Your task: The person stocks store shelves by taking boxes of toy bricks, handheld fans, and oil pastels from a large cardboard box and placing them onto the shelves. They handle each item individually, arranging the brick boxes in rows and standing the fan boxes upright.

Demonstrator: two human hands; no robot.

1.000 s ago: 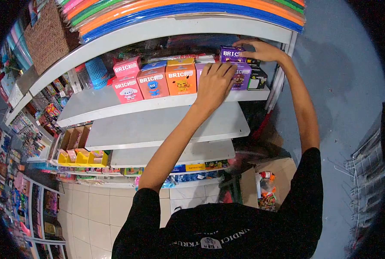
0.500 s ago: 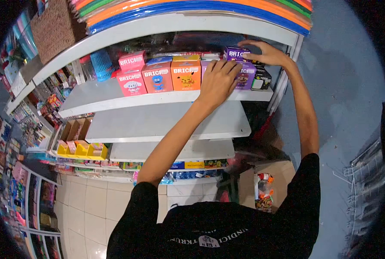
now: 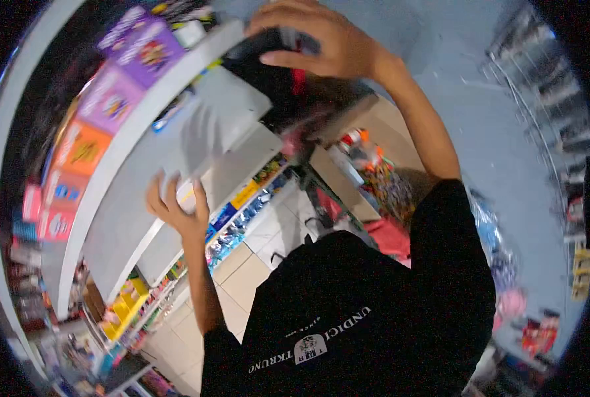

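Observation:
My left hand (image 3: 181,205) hovers over the grey lower shelf (image 3: 150,173), fingers spread and slightly blurred. A small pale patch shows between its thumb and fingers. Up by the right end of the upper shelf, my right hand (image 3: 328,43) is curved, thumb and fingers apart, with dark background behind the gap. On that upper shelf stands a row of brick-toy boxes: a purple box (image 3: 152,53), a lilac box (image 3: 111,99), an orange box (image 3: 82,151), a coral box (image 3: 63,190) and a pink box (image 3: 56,225). A smaller purple box (image 3: 121,32) sits on the first.
An open cardboard box (image 3: 401,126) with colourful packets stands below my right arm. Yellow trays (image 3: 126,309) lie lower left. A blue-grey wall (image 3: 467,99) with wire racks (image 3: 513,83) rises at right. Tiled floor (image 3: 232,271) shows below the shelves.
Both hands have come away from the purple boxes; my left hand is down over the lower shelf, my right off the shelf end. The view has turned, putting the boxes at the left.

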